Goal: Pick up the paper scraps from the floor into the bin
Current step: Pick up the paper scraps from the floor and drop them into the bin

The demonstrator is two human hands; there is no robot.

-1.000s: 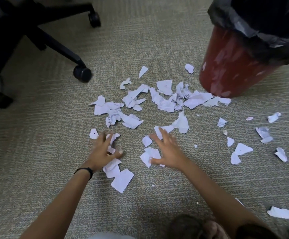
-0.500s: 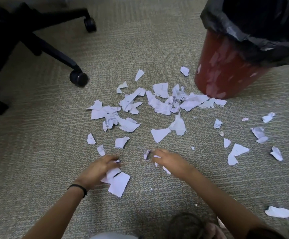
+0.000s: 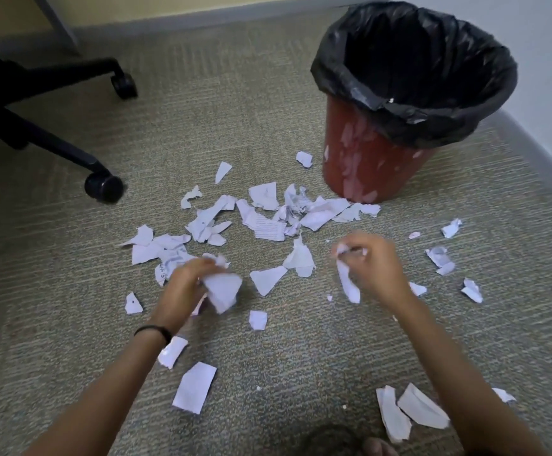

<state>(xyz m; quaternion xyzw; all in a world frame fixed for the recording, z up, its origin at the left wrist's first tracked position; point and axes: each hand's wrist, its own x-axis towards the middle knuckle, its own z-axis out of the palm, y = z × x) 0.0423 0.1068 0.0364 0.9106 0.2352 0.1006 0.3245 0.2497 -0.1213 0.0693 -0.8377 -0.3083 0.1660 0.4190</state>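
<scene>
Paper scraps (image 3: 268, 225) strewn on carpet (image 3: 70, 291), left hand (image 3: 185, 284) clutching a crumpled wad (image 3: 223, 287), right hand (image 3: 376, 268) pinching a strip (image 3: 347, 281)

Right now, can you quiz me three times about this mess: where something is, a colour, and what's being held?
1. Where is the bin?
A. beyond the scraps, to the right
B. at the near left
C. at the bottom edge

2. What colour is its liner?
A. white
B. black
C. blue

3. What do the left grip and right grip hold?
A. nothing
B. a pen each
C. scraps each

Answers:
1 A: it stands upright past the paper, at the upper right.
2 B: the bag folded over the red rim is black.
3 C: the fingers of both curl round white paper.
</scene>
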